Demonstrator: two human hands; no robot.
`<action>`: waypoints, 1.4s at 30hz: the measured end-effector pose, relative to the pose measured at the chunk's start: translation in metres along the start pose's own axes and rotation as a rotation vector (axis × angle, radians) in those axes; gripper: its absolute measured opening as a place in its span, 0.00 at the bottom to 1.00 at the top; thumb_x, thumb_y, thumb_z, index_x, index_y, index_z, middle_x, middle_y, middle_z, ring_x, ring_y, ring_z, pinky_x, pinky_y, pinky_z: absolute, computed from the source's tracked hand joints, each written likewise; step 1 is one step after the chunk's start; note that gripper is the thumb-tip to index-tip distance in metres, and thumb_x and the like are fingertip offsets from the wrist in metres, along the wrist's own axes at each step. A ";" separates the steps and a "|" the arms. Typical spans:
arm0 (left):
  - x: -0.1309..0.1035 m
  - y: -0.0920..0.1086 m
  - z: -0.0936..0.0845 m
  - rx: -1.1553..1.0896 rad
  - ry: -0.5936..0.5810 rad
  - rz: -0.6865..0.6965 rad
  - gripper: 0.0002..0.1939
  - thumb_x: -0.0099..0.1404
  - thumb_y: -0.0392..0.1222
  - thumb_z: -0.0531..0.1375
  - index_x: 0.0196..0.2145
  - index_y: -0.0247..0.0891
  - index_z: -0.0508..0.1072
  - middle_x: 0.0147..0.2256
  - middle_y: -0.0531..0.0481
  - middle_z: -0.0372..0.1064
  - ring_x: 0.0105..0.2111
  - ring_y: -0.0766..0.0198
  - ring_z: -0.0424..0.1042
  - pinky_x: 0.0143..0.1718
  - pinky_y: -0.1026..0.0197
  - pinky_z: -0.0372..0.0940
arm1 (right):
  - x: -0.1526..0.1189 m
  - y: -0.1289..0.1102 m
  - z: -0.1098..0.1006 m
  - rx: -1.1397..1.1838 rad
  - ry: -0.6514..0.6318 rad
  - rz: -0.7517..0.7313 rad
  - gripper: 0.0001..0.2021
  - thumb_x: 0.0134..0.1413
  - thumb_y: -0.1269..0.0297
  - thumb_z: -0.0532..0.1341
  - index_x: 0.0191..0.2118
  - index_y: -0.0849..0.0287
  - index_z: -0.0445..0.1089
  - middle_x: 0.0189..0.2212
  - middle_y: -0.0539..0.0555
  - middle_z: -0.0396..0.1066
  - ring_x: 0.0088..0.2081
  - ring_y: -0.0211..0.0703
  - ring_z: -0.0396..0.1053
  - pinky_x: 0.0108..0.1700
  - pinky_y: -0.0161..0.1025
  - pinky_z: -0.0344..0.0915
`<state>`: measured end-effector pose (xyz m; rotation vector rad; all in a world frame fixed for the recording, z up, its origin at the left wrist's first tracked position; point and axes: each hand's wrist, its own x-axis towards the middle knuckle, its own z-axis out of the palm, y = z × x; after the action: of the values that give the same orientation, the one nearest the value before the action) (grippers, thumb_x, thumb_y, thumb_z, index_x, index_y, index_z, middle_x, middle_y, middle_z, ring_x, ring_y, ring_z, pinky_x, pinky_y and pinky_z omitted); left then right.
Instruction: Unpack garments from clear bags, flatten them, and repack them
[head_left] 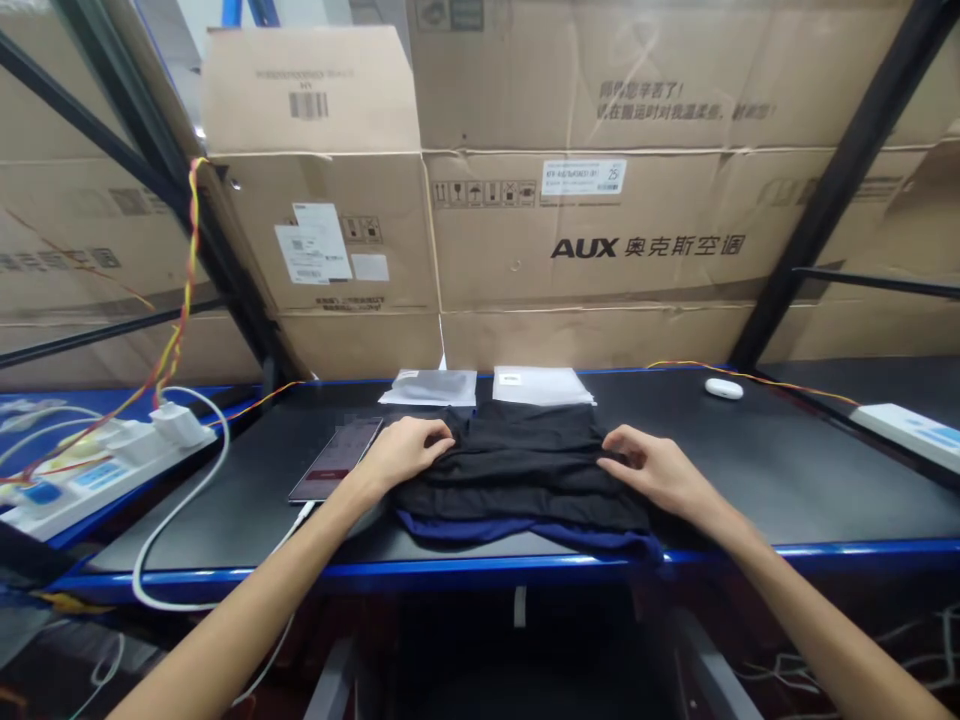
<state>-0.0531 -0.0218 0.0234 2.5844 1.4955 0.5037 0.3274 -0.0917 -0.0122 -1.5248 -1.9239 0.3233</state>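
1. Head view: a black cloth (pixel 532 475) lies in creased folds on the dark table (pixel 810 480), near its front edge, between two bare hands.
2. Left hand (pixel 405 450): at the cloth's left side, its fingers curled, thumb and index tips close together; whether they pinch fabric, I cannot tell.
3. Right hand (pixel 660 470): at the right side, thumb and index bent, with a gap showing between them; I cannot tell if fabric is caught there.
4. Below the cloth's front edge, a blue layer (pixel 487 528) shows.
5. Two pale packets, a left one (pixel 435 387) and a right one (pixel 544 385), lie just behind the cloth.
6. Just beside the left hand lies a phone (pixel 337 462) with a white cable (pixel 304 514) at its near end.
7. Farther right are a white case (pixel 724 389) and a power strip (pixel 911 432); cardboard (pixel 600 325) stands behind.
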 end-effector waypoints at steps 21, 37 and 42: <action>-0.035 0.007 -0.031 0.114 -0.058 -0.352 0.21 0.63 0.61 0.55 0.27 0.41 0.67 0.27 0.50 0.72 0.29 0.56 0.71 0.30 0.60 0.55 | 0.027 -0.112 0.046 -0.100 -0.470 -0.459 0.31 0.65 0.46 0.55 0.66 0.59 0.61 0.67 0.61 0.54 0.68 0.56 0.51 0.68 0.53 0.50; 0.005 0.088 0.004 -0.449 0.238 0.117 0.09 0.67 0.39 0.53 0.45 0.43 0.66 0.42 0.50 0.76 0.44 0.58 0.76 0.45 0.59 0.67 | 0.016 -0.049 0.015 -0.252 -0.341 -0.244 0.29 0.68 0.44 0.47 0.64 0.57 0.64 0.65 0.58 0.59 0.69 0.58 0.48 0.69 0.61 0.43; 0.008 0.108 0.030 -0.122 0.000 0.327 0.13 0.62 0.34 0.56 0.45 0.41 0.69 0.45 0.48 0.74 0.47 0.55 0.73 0.50 0.56 0.66 | 0.007 -0.025 0.011 -0.296 -0.280 -0.211 0.28 0.68 0.46 0.48 0.64 0.58 0.64 0.66 0.59 0.58 0.69 0.56 0.48 0.69 0.59 0.45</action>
<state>0.0492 -0.0680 0.0256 2.7384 1.0072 0.6062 0.3005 -0.0899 -0.0041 -1.5011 -2.4203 0.1704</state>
